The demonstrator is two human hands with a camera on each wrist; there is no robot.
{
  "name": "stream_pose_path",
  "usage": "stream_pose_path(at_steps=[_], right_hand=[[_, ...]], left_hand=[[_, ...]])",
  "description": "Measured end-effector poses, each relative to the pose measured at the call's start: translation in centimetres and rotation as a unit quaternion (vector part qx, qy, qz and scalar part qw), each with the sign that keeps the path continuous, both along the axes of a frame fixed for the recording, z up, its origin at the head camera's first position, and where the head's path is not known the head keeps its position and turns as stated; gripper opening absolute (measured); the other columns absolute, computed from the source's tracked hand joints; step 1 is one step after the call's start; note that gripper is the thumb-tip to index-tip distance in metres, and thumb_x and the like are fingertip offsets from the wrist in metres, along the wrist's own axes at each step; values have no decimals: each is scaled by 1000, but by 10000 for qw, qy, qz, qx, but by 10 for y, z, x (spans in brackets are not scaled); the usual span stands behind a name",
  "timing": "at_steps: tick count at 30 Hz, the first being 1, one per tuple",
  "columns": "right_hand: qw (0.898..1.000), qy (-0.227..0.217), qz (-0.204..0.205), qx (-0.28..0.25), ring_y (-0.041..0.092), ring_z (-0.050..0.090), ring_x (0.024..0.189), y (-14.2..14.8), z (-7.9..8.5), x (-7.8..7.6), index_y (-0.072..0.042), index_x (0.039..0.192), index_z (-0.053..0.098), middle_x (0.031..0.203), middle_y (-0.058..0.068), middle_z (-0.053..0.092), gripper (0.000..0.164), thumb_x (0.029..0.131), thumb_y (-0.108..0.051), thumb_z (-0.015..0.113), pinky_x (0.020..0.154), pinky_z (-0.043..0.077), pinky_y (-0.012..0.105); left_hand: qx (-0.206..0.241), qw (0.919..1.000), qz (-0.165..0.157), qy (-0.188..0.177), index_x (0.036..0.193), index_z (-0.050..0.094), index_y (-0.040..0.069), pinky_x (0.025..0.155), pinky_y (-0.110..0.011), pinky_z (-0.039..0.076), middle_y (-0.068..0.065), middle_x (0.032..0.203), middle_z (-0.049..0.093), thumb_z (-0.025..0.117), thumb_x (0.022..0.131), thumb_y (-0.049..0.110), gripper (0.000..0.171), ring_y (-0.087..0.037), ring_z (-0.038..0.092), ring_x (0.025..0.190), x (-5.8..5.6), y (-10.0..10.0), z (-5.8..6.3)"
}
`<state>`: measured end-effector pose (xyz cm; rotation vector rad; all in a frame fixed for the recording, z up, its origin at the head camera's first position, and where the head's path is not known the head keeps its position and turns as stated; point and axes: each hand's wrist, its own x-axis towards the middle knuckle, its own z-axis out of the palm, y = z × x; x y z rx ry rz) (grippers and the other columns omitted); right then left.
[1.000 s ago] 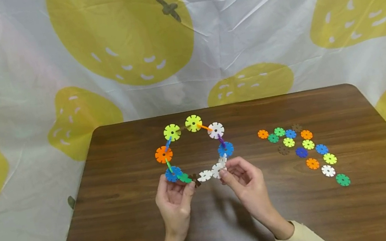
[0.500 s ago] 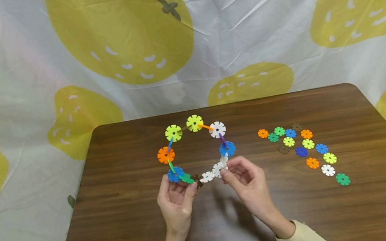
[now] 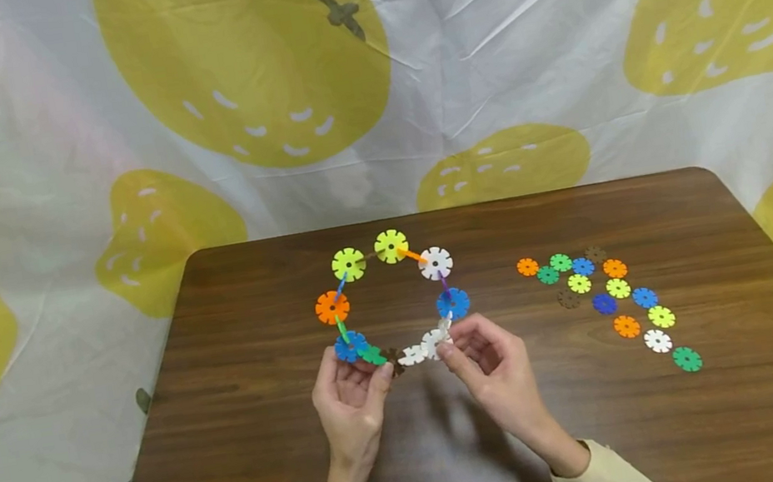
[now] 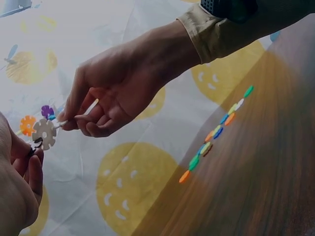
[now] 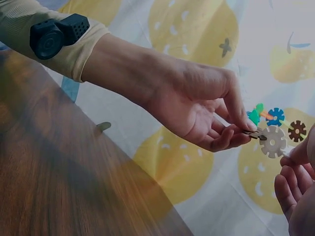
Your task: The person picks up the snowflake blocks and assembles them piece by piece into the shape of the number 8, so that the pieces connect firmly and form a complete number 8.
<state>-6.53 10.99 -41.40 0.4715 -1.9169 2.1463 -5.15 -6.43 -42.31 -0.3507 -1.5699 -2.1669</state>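
Notched plastic discs are slotted together into a ring, lifted above the table between both hands. In the head view, yellow discs (image 3: 391, 247) top the ring, an orange disc (image 3: 332, 308) is on its left and a blue disc (image 3: 453, 304) on its right. My left hand (image 3: 353, 411) pinches the brown disc (image 3: 396, 362) at the ring's near side, beside a green disc (image 3: 372, 354). With thumb and fingers, my right hand (image 3: 499, 375) pinches a white disc (image 3: 434, 345). Another white disc (image 4: 45, 133) shows between the two hands in the left wrist view.
Loose discs in several colours lie flat on the right of the brown wooden table (image 3: 235, 433), among them a white disc (image 3: 658, 340) and a green disc (image 3: 688, 358). A fruit-patterned cloth (image 3: 441, 55) hangs behind the table's back edge.
The ring shifts slightly right, then its right side dips a little down and left as my right hand moves slightly left. Both hands keep their pinch. The loose discs stay put.
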Motion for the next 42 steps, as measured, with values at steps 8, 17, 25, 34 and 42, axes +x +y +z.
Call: stream_pose_path(at_steps=[8,17,25,34,42], right_hand=[[9997,-244,-56,-29,5,57,65,1,-1,0,8,90,62,78,-4,64,8,87,14,67,57,51,17],[9969,-787,-36,90,5,61,65,7,0,4,9,86,62,76,-3,69,8,86,11,71,58,54,19],[9965,-829,122,-75,6,59,64,9,-4,4,11,88,61,76,-5,67,8,88,10,69,57,53,18],[9953,-921,211,-193,9,62,67,10,-9,2,14,92,59,79,-4,67,8,91,9,66,63,56,20],[9941,-1029,269,-221,7,65,70,13,-15,-4,16,96,60,82,-4,70,10,91,9,65,67,59,24]], left_hand=[[-12,9999,-72,-153,99,47,-25,67,-19,59,3,86,63,62,78,-25,26,-6,63,73,-1,2,-1],[61,9990,-13,-436,101,48,-26,67,-20,60,4,85,64,64,78,-25,27,-6,63,72,1,8,-2],[38,9992,-129,-370,102,49,-26,67,-20,60,4,86,67,64,78,-25,28,-5,64,72,1,7,-3],[29,9975,-237,-668,102,48,-26,67,-19,59,3,87,67,70,82,-18,31,-6,66,73,1,7,-5],[296,9961,770,-323,105,47,-12,73,-16,55,-3,94,57,62,87,-17,24,-9,60,86,2,-8,1]])
